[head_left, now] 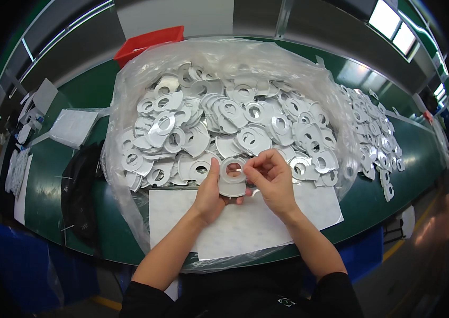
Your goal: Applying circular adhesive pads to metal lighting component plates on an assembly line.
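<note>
My left hand [210,198] is closed around a flat, light-grey part [232,188] with a round ring-shaped opening at its top. The part is held up over white sheets [293,212] at the near edge of the table. At the ring's right side, the thumb and forefinger of my right hand [274,184] are pinched together; whatever they may hold is too small to make out. Just beyond both hands lies a large heap of similar ringed grey parts [198,140], loosely stacked in an opened clear plastic bag [121,119].
More such parts [375,130] lie on the green table [415,153] at the right. Behind the bag stands a red bin [150,42]. To the left are a white packet [73,127] and a black bundle [81,199]. Blue containers [365,254] show below the table.
</note>
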A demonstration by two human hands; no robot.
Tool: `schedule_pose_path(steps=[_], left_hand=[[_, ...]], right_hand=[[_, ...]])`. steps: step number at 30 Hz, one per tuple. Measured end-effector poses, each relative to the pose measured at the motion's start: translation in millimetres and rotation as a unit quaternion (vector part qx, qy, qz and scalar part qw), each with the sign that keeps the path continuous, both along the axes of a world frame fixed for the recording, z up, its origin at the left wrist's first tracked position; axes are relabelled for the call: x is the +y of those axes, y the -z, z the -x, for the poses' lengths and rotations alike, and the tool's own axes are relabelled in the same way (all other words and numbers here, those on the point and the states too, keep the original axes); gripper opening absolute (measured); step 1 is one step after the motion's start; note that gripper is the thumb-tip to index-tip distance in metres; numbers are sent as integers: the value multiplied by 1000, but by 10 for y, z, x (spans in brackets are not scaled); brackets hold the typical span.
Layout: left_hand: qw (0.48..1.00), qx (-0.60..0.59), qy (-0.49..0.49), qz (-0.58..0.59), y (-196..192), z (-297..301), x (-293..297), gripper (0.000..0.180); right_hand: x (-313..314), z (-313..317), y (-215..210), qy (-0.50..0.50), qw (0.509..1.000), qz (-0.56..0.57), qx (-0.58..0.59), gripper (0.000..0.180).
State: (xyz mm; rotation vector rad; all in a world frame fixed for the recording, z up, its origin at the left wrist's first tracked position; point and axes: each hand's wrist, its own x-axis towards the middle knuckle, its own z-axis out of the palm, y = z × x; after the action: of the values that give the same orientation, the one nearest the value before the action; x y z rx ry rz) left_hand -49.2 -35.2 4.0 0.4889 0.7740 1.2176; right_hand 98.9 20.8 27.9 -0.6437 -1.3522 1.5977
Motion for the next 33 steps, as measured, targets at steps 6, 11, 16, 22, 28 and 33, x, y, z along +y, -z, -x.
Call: schedule_pose_path(steps=[6,11,16,22,28,33], left_hand=[[1000,8,-20,-1,2,-16,16,64],[1000,5,-29,4,10,-24,18,61],[999,5,-32,10,0,-26,12,61],[999,8,-33,13,3,-32,19,62],[1000,6,-27,1,29,-19,18,64],[999,4,-32,-12,9,-34,12,58]], right_hand=[[9,16,73,-9,1000,5,-23,18],[18,36,96,-1,1000,-4,-23,16],[27,29,101,-9,999,-4,-34,14],[39,19,96,-15,999,3,-33,14],[54,-16,72,-38,997,26,-61,18],[55,-10,85,-36,997,27,-58,18]])
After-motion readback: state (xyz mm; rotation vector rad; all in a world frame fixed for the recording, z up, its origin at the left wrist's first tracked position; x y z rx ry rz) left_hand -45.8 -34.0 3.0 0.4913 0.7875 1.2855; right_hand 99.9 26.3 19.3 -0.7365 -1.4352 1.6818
